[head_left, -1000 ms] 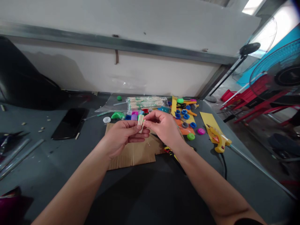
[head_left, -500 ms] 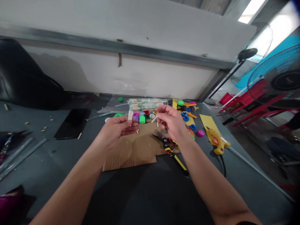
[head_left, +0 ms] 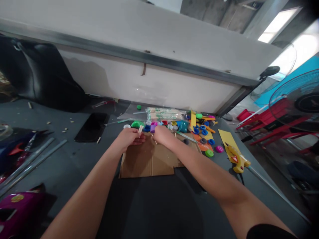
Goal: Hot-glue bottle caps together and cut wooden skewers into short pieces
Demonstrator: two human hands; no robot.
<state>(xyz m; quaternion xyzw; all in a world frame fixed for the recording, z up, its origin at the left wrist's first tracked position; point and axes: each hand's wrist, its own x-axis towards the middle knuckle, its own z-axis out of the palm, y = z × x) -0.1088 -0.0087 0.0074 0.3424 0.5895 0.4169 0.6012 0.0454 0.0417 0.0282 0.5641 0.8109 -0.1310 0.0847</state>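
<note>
My left hand [head_left: 131,137] is closed over the left part of a brown cardboard sheet [head_left: 139,162], pinching short pale wooden stick pieces [head_left: 141,129] between thumb and fingers. My right hand [head_left: 161,135] is just to its right, above the cardboard, with its fingers closed and mostly hidden behind the hand. A tiny pale stick end shows at its fingertips. Another short stick piece [head_left: 156,142] lies on the cardboard below them. One more stick piece [head_left: 175,135] is right of the hand. My right forearm hides the pliers.
Behind the hands lie coloured bottle caps [head_left: 138,124] and a plastic-wrapped stick bundle [head_left: 166,114]. Blue caps [head_left: 204,132] and a yellow glue gun [head_left: 238,159] are at the right. A black phone [head_left: 91,127], clear glue sticks [head_left: 37,159] and a purple box [head_left: 20,212] occupy the left.
My right hand has moved left and down, close to my left hand, and its forearm now covers the pliers. My left hand keeps its stick pieces. The view has turned slightly left.
</note>
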